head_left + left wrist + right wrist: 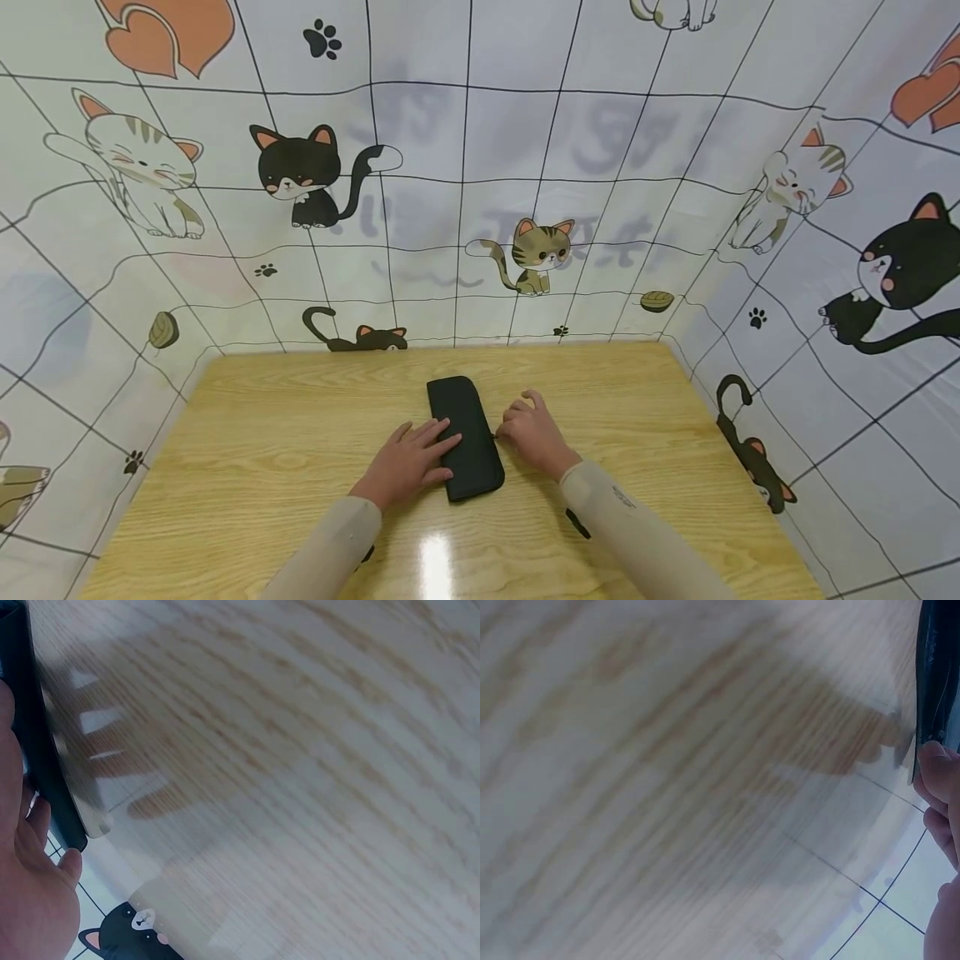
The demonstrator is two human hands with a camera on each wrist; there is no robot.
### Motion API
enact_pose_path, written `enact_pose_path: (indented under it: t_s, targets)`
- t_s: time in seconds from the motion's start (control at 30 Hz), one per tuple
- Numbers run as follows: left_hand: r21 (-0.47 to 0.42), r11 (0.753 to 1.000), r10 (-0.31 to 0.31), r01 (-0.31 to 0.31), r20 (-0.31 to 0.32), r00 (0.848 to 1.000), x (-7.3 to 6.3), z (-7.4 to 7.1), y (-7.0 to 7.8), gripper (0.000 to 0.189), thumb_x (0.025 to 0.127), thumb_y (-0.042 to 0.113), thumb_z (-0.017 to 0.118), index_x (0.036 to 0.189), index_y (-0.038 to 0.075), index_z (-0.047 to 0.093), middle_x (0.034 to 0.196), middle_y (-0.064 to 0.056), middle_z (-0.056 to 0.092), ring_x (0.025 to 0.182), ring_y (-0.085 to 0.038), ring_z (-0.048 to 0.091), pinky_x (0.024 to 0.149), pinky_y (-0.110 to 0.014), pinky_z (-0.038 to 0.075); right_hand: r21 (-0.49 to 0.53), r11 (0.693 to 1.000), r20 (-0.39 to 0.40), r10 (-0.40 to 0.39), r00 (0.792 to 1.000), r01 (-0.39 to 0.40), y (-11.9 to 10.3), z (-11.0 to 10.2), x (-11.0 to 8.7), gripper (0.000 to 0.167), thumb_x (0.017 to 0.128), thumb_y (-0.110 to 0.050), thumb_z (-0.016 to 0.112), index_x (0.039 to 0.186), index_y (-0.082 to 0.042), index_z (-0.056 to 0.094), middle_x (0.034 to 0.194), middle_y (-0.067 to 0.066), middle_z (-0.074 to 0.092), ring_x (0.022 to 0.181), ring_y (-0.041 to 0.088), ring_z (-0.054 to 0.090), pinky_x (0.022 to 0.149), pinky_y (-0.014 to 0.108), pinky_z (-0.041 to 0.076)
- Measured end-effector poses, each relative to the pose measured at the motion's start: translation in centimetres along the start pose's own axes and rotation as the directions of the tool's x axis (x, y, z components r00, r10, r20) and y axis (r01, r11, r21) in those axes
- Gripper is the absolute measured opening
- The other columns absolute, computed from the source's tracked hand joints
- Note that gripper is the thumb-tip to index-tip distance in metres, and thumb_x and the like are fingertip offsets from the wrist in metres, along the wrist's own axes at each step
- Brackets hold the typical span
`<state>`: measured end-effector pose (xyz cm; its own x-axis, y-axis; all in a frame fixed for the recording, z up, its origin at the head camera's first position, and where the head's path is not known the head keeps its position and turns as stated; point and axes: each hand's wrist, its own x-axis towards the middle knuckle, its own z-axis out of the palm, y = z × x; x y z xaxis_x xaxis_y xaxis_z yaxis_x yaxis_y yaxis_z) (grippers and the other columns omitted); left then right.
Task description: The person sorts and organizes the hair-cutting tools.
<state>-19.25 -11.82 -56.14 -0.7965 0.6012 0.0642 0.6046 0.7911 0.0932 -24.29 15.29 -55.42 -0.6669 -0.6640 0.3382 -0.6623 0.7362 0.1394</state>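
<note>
A flat black zip case point(474, 454) lies lengthwise on the wooden table, its upper right corner rounded. Spread fingers of my left hand point(408, 462) rest on its left side, with the palm over the table. At the case's right edge, the thumb and index finger of my right hand point(534, 435) pinch a small dark zipper pull. In the left wrist view, the left hand point(34, 885) lies along the side of the case point(41, 742). The right wrist view has the fingertips point(934, 754) at the edge of the case point(934, 667), the pull hidden by them.
The light wooden table point(300, 417) has a glossy light reflection near its front. White cloth walls point(427, 208) printed with cartoon cats and grid lines stand around its back and sides. Both forearms, in beige sleeves point(637, 525), reach in from the front.
</note>
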Motion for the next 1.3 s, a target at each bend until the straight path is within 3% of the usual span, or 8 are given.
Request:
enact_pose_path:
  t_s: [0.37,0.63,0.97,1.3]
  targets:
    - [0.000,1.000,0.000,0.000,-0.001,1.000,0.0,-0.1,0.0,0.061,0.096,0.058,0.043,0.151,0.030,0.038,0.160,-0.001,0.032,0.146,-0.021,0.034,0.118,-0.054,0.028,-0.004,0.999,0.010,-0.042,0.999,0.042,-0.4,-0.8,-1.5,0.007,0.077,-0.024,0.081,0.081,-0.030,0.080,0.074,-0.013,0.069,0.082,0.010,0.060,0.104,0.045,0.040]
    - [-0.003,1.000,0.001,-0.001,-0.017,1.000,-0.1,-0.2,0.0,0.060,0.096,0.056,0.045,0.150,0.030,0.039,0.159,-0.002,0.034,0.145,-0.022,0.036,0.118,-0.054,0.028,0.023,0.997,0.031,-0.077,0.997,0.076,-0.8,-1.4,-2.8,0.012,0.077,-0.020,0.082,0.083,-0.030,0.080,0.076,-0.014,0.069,0.083,0.009,0.060,0.102,0.044,0.042]
    - [0.009,1.000,-0.005,0.005,-0.009,1.000,-0.2,-0.5,0.2,0.060,0.096,0.056,0.044,0.150,0.030,0.039,0.159,-0.002,0.034,0.145,-0.022,0.036,0.118,-0.054,0.028,0.063,0.993,0.043,-0.106,0.993,0.104,-1.8,-2.0,-4.1,0.014,0.080,-0.013,0.078,0.082,-0.027,0.080,0.078,-0.012,0.069,0.083,0.010,0.060,0.088,0.033,0.043]
    - [0.003,1.000,0.001,0.000,-0.020,1.000,-0.2,-0.6,0.3,0.059,0.096,0.054,0.048,0.149,0.029,0.041,0.157,-0.003,0.036,0.144,-0.024,0.038,0.118,-0.054,0.028,0.111,0.987,0.039,-0.125,0.991,0.120,-2.4,-2.3,-4.6,0.004,0.082,-0.024,0.077,0.081,-0.027,0.079,0.076,-0.012,0.069,0.080,0.008,0.059,0.084,0.031,0.043]
